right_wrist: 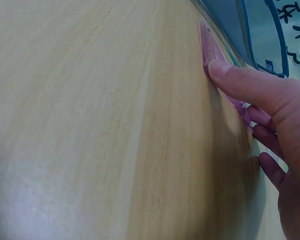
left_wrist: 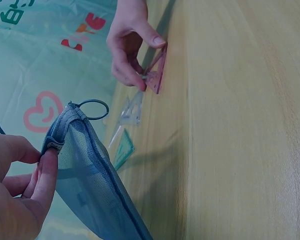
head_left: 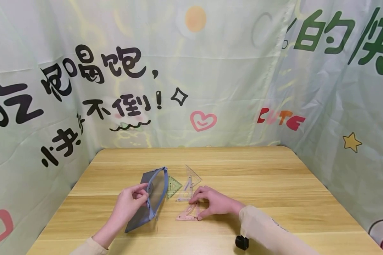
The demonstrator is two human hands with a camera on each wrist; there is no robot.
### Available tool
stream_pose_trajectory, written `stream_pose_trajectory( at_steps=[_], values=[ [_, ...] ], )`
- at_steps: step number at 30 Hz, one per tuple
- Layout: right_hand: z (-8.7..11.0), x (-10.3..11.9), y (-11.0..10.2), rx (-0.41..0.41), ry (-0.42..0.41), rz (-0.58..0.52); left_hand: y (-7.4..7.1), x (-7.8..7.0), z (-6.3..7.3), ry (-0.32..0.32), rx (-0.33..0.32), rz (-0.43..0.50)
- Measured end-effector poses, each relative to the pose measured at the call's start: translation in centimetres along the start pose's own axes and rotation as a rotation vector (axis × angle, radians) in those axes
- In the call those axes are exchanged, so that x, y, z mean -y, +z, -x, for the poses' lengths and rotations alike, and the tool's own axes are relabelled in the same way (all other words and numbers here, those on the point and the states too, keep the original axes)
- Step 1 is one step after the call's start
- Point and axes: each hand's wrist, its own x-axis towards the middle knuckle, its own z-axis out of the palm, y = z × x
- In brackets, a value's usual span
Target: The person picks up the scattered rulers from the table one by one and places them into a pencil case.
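My left hand pinches the upper edge of a blue-grey mesh zip pouch between thumb and fingers. The pouch is tilted up on the table, its blue-trimmed mouth gaping toward the right. A ring pull hangs at one end of its zip. With thumb and fingertips, my right hand grips a pink transparent set square by its right side, close over the wood. Just beyond it lies a clear set square. A green set square sits right beside the pouch's mouth, partly hidden by it.
Farther back lies a clear triangular ruler, overlapping the nearer clear one in the head view. A small black object shows beneath the right sleeve. Printed cloth hangs around the wooden table at the back and sides.
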Motion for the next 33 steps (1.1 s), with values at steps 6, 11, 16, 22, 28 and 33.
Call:
stream_pose_trajectory(
  at_steps=[6,11,16,22,28,33],
  values=[
    [-0.09,0.14,-0.1,0.0,0.005,0.005,0.07,-0.02,0.02,-0.005,0.002,0.007],
    [-0.16,0.13,-0.12,0.0,0.01,0.004,0.1,-0.01,0.0,-0.008,0.0,0.009],
    [-0.18,0.04,-0.23,-0.01,-0.02,0.02,0.09,0.04,-0.04,-0.006,-0.003,0.008],
    [-0.15,0.0,-0.43,-0.013,-0.032,0.025,0.09,0.07,-0.06,-0.004,0.0,0.007],
    [-0.23,0.03,-0.53,-0.008,-0.021,0.009,0.07,0.15,-0.07,-0.007,-0.001,0.01],
    [-0.28,0.08,-0.61,-0.001,-0.009,0.011,0.05,0.25,-0.12,-0.006,0.0,0.007]
  ],
)
